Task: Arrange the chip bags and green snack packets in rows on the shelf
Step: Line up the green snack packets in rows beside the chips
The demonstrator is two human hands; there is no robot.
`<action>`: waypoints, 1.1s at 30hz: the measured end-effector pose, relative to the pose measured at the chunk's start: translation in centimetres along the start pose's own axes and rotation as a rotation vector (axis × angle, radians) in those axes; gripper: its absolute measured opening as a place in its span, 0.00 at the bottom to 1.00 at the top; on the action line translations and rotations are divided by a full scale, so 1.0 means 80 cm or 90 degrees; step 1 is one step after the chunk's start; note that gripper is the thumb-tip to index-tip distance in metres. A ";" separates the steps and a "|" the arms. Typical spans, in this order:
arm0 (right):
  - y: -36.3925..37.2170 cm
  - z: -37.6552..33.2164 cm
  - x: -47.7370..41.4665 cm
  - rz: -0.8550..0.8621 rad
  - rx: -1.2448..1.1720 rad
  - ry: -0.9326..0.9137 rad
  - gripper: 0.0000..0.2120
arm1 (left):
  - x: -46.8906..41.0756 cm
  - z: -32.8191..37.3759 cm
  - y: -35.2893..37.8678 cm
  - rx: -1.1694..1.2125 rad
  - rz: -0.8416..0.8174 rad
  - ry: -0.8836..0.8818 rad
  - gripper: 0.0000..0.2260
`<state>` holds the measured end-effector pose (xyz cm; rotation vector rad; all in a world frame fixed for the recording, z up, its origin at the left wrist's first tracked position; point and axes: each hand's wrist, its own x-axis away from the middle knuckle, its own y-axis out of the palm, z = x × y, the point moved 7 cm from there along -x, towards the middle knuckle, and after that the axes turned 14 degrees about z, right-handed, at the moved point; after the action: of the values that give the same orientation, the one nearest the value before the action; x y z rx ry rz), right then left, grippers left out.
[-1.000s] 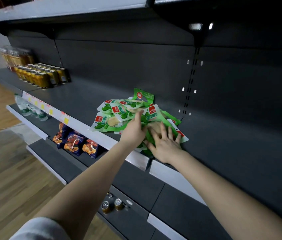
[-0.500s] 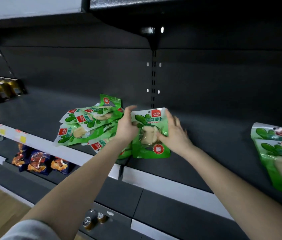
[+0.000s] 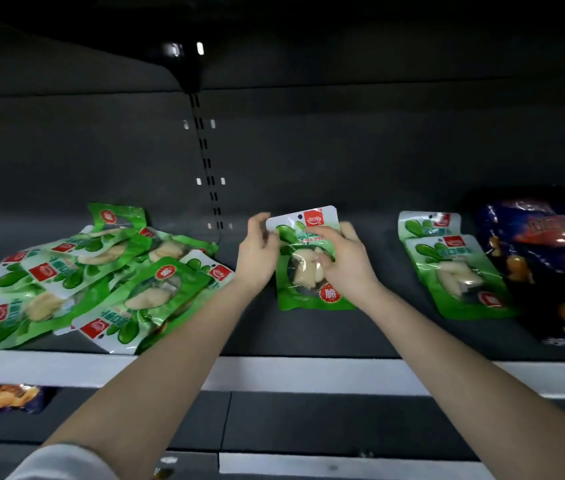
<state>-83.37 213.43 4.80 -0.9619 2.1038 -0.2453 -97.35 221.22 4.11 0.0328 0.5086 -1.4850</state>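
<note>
Shelf (image 3: 378, 334) of dark grey metal was the biggest thing here, and a black slotted post (image 3: 210, 188) stood up its back wall. Far to the right of the post lay a big dark blue chip bag with orange pictures (image 3: 551, 265). Left of the post sat a messy heap of shiny green plastic snack packets (image 3: 101, 278), lying over each other. Right of the post, just beside the chip bag, two more green packets (image 3: 454, 268) lay in a neat line, one partly over the other.

Just right of the post, both hands held a single green snack packet with a clear window (image 3: 300, 271). Whether its bottom edge touched the shelf could not be told. The left hand (image 3: 257, 254) pinched its left edge with curled fingers. The right hand (image 3: 347, 261) gripped its right side, fingers bent across the front.

The packet looked light, thin and floppy, and its shiny skin was likely slippery. The pale lumps inside might squash. The flat edges or white top strip seemed the best places to hold.
</note>
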 end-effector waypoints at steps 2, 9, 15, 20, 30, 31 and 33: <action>-0.029 0.015 0.002 0.013 0.025 0.009 0.22 | 0.010 0.008 0.023 0.011 0.001 -0.016 0.15; -0.135 0.065 0.025 0.043 0.175 0.063 0.20 | 0.057 0.022 0.128 -0.085 -0.126 0.022 0.16; -0.210 0.098 0.045 0.076 0.200 0.118 0.23 | 0.091 0.048 0.194 -0.230 -0.244 0.191 0.17; -0.239 0.117 0.050 0.015 0.268 0.172 0.27 | 0.111 0.041 0.221 -0.420 -0.321 0.313 0.21; -0.230 0.137 0.056 0.034 0.396 0.224 0.31 | 0.112 0.038 0.219 -0.440 -0.337 0.314 0.22; -0.228 0.134 0.054 0.055 0.400 0.204 0.31 | 0.112 0.038 0.219 -0.441 -0.338 0.314 0.22; -0.219 0.126 0.052 0.058 0.430 0.144 0.28 | 0.113 0.038 0.219 -0.442 -0.340 0.312 0.22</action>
<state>-67.98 199.74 3.76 -0.4448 2.0308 -0.9819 -79.71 213.62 -1.28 -0.3127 1.5007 -1.7390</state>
